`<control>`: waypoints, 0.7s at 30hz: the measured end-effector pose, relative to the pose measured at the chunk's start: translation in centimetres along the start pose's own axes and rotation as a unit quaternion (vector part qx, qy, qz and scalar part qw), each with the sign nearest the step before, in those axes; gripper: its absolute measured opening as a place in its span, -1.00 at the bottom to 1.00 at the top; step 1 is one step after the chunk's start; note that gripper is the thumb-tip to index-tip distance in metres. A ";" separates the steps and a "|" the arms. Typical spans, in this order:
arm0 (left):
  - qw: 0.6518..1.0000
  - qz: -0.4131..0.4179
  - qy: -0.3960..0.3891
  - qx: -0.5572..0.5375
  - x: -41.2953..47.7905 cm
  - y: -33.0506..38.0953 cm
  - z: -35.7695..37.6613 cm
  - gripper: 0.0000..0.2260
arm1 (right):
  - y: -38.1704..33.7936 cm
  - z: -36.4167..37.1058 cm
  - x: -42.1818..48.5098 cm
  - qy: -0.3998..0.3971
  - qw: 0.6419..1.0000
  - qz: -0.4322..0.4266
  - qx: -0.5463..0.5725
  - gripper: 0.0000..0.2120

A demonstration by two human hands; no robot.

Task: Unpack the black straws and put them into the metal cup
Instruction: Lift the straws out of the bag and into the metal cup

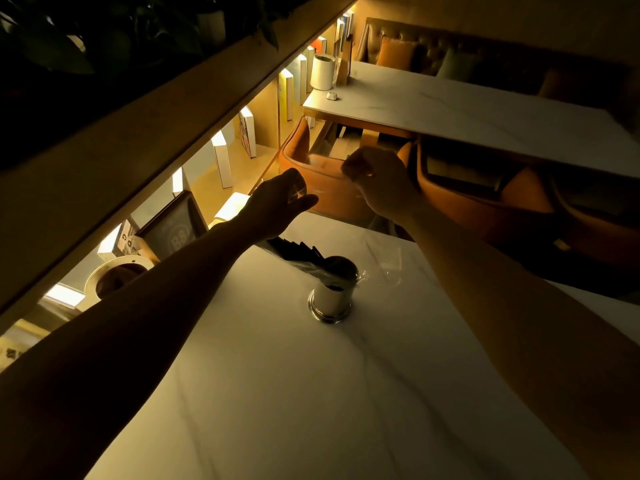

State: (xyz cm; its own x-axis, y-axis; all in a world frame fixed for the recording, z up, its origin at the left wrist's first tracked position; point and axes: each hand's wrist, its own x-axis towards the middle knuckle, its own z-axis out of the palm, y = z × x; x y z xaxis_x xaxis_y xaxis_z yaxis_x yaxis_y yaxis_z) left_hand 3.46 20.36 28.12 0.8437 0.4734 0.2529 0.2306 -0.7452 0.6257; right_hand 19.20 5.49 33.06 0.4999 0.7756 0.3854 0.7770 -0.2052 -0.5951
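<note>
A shiny metal cup (330, 301) stands near the middle of the white marble table (311, 393). A bundle of black straws (299, 252) in clear plastic leans out of the cup toward the upper left. My left hand (280, 202) hovers above the bundle's far end, with thumb and fingers pinched on a glinting piece of clear wrapper. My right hand (379, 180) is raised beyond the table's far edge, closed in a fist, with a small glint of the same clear film at its fingers. The dim light hides the film between the hands.
Crumpled clear plastic (386, 263) lies on the table just right of the cup. A lit bookshelf (221, 161) runs along the left. Orange chairs (322, 174) and a second marble table (467, 112) with a white container (322, 72) stand beyond.
</note>
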 end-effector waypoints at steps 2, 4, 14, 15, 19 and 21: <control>1.000 0.001 0.011 0.013 -0.2 -0.4 -0.1 -0.63 | 0.2 -0.3 0.1 0.031 0.999 -0.002 -0.006 -0.80; 0.999 0.002 0.026 0.021 -0.1 -1.0 -0.2 -0.64 | 0.5 -0.7 0.0 0.032 0.999 -0.007 -0.022 -0.80; 0.998 -0.012 0.041 0.048 -1.3 -4.7 -2.4 -0.57 | 3.6 -3.0 -0.7 0.076 0.995 0.067 0.012 -0.83; 0.998 -0.018 0.048 0.038 -1.6 -5.0 -2.4 -0.60 | 4.0 -3.2 -0.9 0.083 0.993 0.078 0.017 -0.83; 0.997 -0.042 0.061 0.003 -2.5 -4.8 -2.1 -0.74 | 5.2 -3.6 -1.6 0.102 0.987 0.119 0.038 -0.83; 0.996 -0.073 0.058 -0.013 -2.4 -4.5 -1.8 -0.76 | 5.6 -3.8 -2.0 0.104 0.985 0.133 0.043 -0.81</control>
State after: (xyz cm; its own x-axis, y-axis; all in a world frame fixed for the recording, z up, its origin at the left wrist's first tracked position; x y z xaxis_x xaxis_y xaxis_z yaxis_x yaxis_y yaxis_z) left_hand -0.53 23.40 26.07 0.7396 0.6285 0.2410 0.3323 -0.6522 0.6813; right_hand 24.01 0.50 31.67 0.7564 0.5596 0.3386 0.5767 -0.3263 -0.7490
